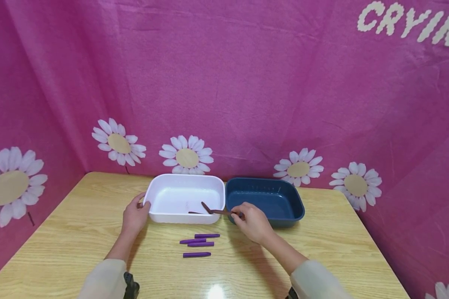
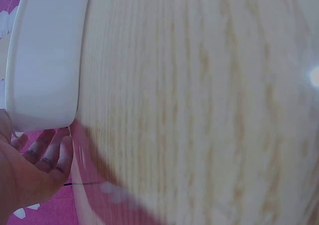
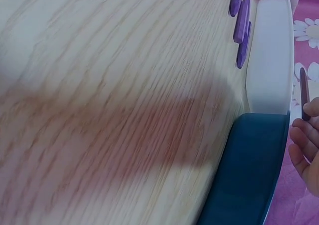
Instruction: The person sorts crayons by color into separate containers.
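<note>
My left hand (image 1: 134,216) holds the left end of a white plastic basin (image 1: 164,218), with the thumb at the rim and the fingers along the outer wall. In the left wrist view those fingers (image 2: 61,158) bend beside the basin's end. Between thumb and fingertips, my right hand (image 1: 252,222) pinches a brown crayon (image 1: 221,212) by one end. It points left across the white basin's right rim. Inside that basin lie another brown crayon (image 1: 206,207) and a third one (image 1: 195,213), partly hidden by the front wall.
A dark blue basin (image 1: 297,218) stands right against the white one, under my right hand. Several purple crayons (image 1: 196,255) lie on the wooden table (image 1: 164,270) in front of the white basin. Behind the table hangs a pink cloth (image 1: 224,91) with daisies.
</note>
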### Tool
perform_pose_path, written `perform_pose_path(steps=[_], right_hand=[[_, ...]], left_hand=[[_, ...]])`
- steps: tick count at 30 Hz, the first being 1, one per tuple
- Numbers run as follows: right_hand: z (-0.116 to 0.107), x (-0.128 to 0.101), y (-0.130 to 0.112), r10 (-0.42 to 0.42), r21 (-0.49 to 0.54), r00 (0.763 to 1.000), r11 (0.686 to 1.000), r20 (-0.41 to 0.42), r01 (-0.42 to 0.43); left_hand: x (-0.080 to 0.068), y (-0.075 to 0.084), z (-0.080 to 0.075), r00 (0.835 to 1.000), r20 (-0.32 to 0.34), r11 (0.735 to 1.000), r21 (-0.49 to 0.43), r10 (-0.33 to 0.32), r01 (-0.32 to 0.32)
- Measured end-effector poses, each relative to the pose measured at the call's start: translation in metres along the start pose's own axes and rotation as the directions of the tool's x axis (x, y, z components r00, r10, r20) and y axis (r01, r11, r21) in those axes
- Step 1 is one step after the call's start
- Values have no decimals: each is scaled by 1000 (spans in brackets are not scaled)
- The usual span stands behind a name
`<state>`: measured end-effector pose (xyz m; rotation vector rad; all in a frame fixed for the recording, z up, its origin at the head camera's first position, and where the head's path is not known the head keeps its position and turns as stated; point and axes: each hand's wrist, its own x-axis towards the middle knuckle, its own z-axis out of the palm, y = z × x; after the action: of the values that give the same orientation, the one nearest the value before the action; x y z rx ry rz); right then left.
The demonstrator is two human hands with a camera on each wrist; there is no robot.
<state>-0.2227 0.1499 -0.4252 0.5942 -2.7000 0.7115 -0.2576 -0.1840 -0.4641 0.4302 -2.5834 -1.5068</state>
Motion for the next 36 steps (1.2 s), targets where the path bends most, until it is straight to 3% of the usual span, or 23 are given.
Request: perform_pose_path(steps=[16,27,36], right_hand=[[12,19,-5,63,-13,998,998,29,-62],[20,29,-12,55,1,998,998,12,-55],[26,36,-20,54,7,998,998,6,-55]], left_hand=[[-3,2,0,1000,-23,1000,-5,14,-14],[-3,1,-1,1000,12,1000,1,-6,6],[-1,1,-1,1000,-2,1000,8,2,-2]])
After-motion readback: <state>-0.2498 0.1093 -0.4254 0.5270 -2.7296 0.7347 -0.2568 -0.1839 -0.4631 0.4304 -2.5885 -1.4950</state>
